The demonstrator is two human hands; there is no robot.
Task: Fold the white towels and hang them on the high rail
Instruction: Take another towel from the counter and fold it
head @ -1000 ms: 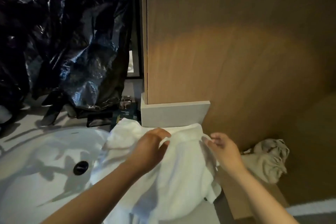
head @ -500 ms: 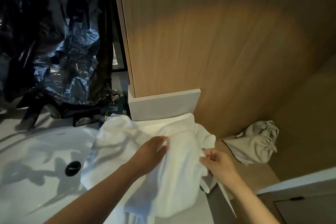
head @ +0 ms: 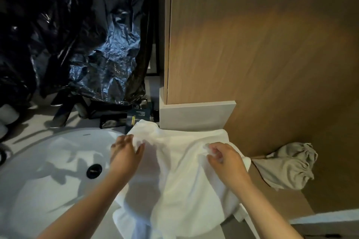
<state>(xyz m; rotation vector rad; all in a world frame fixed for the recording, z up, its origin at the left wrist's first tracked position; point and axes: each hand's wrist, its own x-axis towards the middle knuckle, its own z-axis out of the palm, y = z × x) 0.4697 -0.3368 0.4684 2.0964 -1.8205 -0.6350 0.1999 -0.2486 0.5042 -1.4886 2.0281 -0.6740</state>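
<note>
A white towel (head: 186, 176) lies rumpled on the counter, spilling over the right rim of the sink and off the front edge. My left hand (head: 124, 153) pinches the towel's upper left part near the far edge. My right hand (head: 225, 157) pinches a fold of the towel's upper right part. Both hands are about a forearm's length apart on the cloth. No rail is in view.
A white sink (head: 48, 170) with a black drain (head: 94, 170) fills the lower left. Black plastic sheeting (head: 77, 35) hangs behind it, with small dark boxes (head: 138, 118) below. A wooden panel (head: 252, 44) stands straight ahead. A grey cloth bag (head: 287, 167) lies at right.
My left hand has slid left to the towel's upper left part and my right hand has moved up onto its upper right part. The hands are now farther apart.
</note>
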